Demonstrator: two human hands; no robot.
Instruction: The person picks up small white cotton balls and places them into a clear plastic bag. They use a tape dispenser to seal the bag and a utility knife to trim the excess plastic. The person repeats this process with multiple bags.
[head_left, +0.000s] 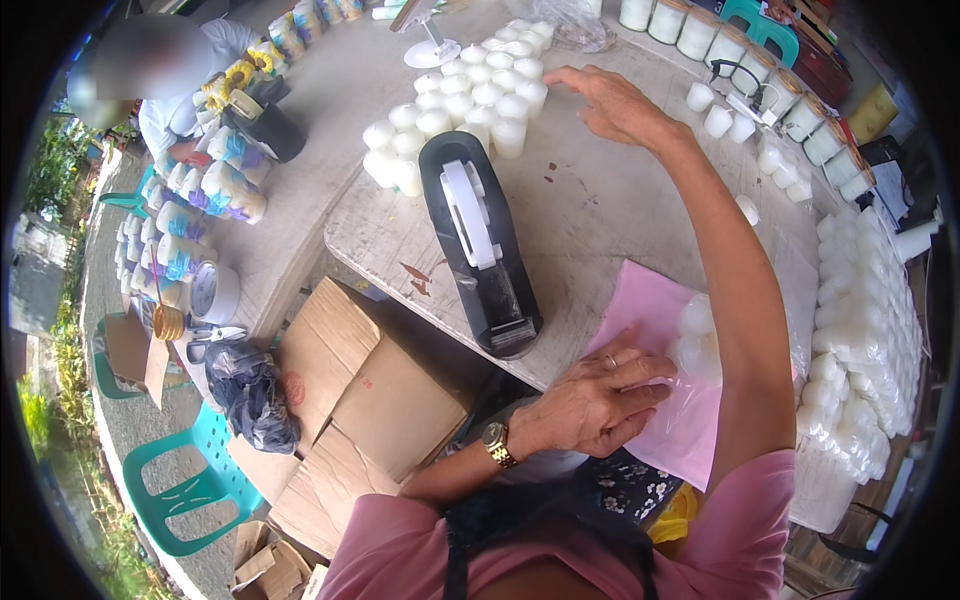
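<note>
My right hand (611, 101) reaches out with its index finger extended, right beside the group of white votive candles (487, 94). Nothing shows between its fingers. Low over the pink cloth (637, 300), my left hand (600, 405) has its fingers bent on a clear plastic bag (679, 401). Inside this bag are several white candles (696, 349), partly hidden by my right forearm. A black tape dispenser (484, 255) with a white tape core stands between my hands and the table's near left edge.
Bagged white candles (862, 322) are stacked at the right. Glass jars (727, 49) line the far right edge. Loose candles (718, 120) stand near a cable. Cardboard boxes (367, 382) sit left below the table. Across the left table, a person (169, 120) sits behind decorated candles (225, 191).
</note>
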